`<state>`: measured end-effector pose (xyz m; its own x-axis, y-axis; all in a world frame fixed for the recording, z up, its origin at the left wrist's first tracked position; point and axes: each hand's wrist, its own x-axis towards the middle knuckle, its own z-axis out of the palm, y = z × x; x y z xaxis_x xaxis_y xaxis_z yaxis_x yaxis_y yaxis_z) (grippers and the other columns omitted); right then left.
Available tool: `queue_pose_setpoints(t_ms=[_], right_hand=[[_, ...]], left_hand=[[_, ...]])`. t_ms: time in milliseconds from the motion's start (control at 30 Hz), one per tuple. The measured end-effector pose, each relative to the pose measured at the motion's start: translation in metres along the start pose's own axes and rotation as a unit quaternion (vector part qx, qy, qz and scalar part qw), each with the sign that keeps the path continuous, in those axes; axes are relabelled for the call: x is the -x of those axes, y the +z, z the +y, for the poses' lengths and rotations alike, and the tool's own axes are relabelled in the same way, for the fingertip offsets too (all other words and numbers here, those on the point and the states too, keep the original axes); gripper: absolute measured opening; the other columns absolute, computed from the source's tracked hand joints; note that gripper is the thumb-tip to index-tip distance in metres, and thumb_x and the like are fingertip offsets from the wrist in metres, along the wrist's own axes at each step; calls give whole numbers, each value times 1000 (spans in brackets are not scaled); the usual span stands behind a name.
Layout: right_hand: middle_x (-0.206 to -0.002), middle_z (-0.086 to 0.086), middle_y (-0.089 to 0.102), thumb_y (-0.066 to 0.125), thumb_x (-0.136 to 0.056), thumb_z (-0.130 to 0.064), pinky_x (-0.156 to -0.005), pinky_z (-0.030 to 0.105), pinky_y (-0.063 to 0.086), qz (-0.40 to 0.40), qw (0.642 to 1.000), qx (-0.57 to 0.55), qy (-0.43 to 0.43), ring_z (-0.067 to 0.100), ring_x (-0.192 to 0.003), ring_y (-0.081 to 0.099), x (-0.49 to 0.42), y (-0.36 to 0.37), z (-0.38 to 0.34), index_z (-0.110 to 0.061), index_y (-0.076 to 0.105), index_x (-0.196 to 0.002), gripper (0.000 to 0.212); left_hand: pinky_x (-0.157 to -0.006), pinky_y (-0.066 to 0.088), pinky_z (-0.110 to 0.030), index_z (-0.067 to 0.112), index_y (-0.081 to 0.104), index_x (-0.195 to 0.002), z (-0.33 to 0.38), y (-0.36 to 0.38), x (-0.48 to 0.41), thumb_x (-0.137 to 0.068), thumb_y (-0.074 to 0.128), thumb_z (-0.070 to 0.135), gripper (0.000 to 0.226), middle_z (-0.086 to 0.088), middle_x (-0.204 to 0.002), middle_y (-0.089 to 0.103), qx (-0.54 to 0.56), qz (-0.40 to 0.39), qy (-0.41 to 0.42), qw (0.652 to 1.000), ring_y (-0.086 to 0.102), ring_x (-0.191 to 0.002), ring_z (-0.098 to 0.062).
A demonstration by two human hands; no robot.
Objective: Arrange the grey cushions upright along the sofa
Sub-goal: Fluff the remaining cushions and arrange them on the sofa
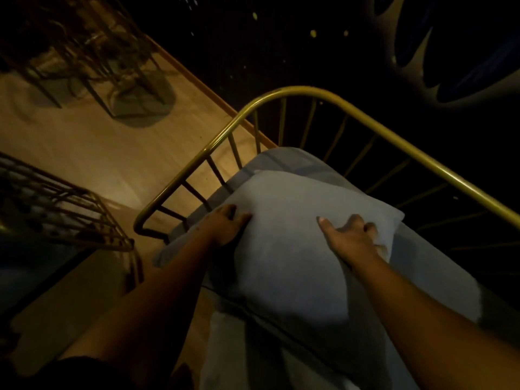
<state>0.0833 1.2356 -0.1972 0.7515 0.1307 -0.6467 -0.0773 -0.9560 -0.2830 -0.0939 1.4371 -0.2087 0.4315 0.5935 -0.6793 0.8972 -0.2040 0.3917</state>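
The grey cushion (287,249) lies near the end of the sofa, resting on the grey seat pad (422,277) and tipped a little toward the curved brass-coloured rail (309,91) that forms the sofa's back and arm. It looks plump and soft: the cover dents under the fingers and the corners sag, so it probably weighs little and gives way wherever it is pressed. A filling like that tends to slump, so it will likely need the rail behind it to stay upright.

The left hand (228,225) curls round the cushion's left edge, fingers dug into the side seam. The right hand (351,237) presses on the upper right part, thumb spread on the face and fingers bent over the far corner. Both hands grasp the cushion, one on each side, which seems the sensible hold: opposite edges give control of the tilt, while a single corner would let the rest flop.

Beyond the rail, the thin bars (213,175) of the sofa end stand over a pale wooden floor (98,142). Another wire-framed seat (56,209) sits to the left, and dim chair legs (98,66) show farther off.
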Motion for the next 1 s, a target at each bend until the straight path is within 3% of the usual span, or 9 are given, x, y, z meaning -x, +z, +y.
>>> queue_pose_setpoints(t_ms=[100,200,367,600,767,1000], right_hand=[[-161,-2,-5,46,-63,-87,-110,67,15,2,1000,-22,19,52,-140,6,-14,15,9,-39,1,-147,107],[-161,1,-11,54,-55,-88,-110,68,17,23,992,-102,66,51,-142,7,-23,21,21,-43,-9,-146,119],[-160,15,5,57,-50,-88,-108,67,26,6,975,-201,96,48,-141,19,-31,24,46,-49,-13,-143,123],[-157,17,22,60,-67,-76,-110,61,29,3,964,-257,68,45,-138,30,-22,7,54,-42,-6,-148,110],[-154,12,33,62,-63,-77,-109,57,35,20,962,-273,11,39,-134,39,-3,-20,59,-37,1,-150,113],[-155,6,31,64,-66,-73,-107,56,37,89,955,-269,-92,35,-135,40,47,-91,104,-43,1,-148,108]], left_hand=[[-110,30,-56,23,27,-147,-17,3,-30,-61,30,90,109,-16,-152,36,61,-9,-45,997,37,-135,-41],[-108,35,-53,21,29,-146,-28,6,-42,-62,46,86,108,-19,-149,39,137,-12,-83,987,42,-131,-41],[-100,43,-40,12,42,-141,-58,17,-68,-37,62,90,131,-14,-141,50,281,-52,-112,952,52,-123,-32],[-90,42,-37,12,37,-143,-22,9,-35,-70,63,68,96,-16,-144,45,274,-17,-94,957,47,-127,-36],[-101,42,-54,20,28,-147,3,-5,7,-60,68,72,109,-15,-149,38,282,7,-54,958,45,-128,-41],[-86,47,-45,23,28,-146,32,5,90,-71,71,55,92,-12,-145,43,374,7,14,927,48,-124,-39]])
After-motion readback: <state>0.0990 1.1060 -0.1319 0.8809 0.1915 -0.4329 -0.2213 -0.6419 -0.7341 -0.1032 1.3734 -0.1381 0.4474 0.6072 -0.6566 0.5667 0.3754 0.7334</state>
